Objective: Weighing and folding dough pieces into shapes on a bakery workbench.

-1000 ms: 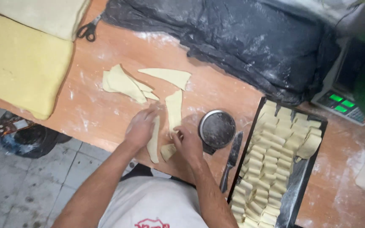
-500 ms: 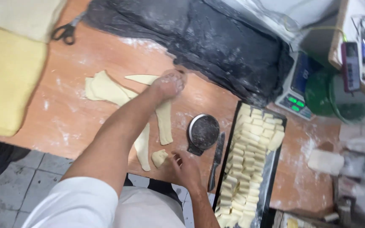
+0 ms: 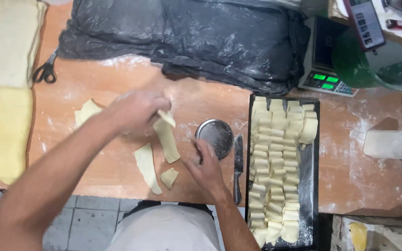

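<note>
Presently lifting a dough strip (image 3: 167, 139) off the tabletop (image 3: 117, 79), by the look of it. Left hand (image 3: 136, 109): arm stretched forward, grip pinched shut on the strip's far end, near end lying on the wood. Right hand (image 3: 205, 167): grip open and empty, fingers spread just beside the round metal tin (image 3: 215, 135). For the next move: support the hanging end; avoid stretching or tearing soft dough.
</note>
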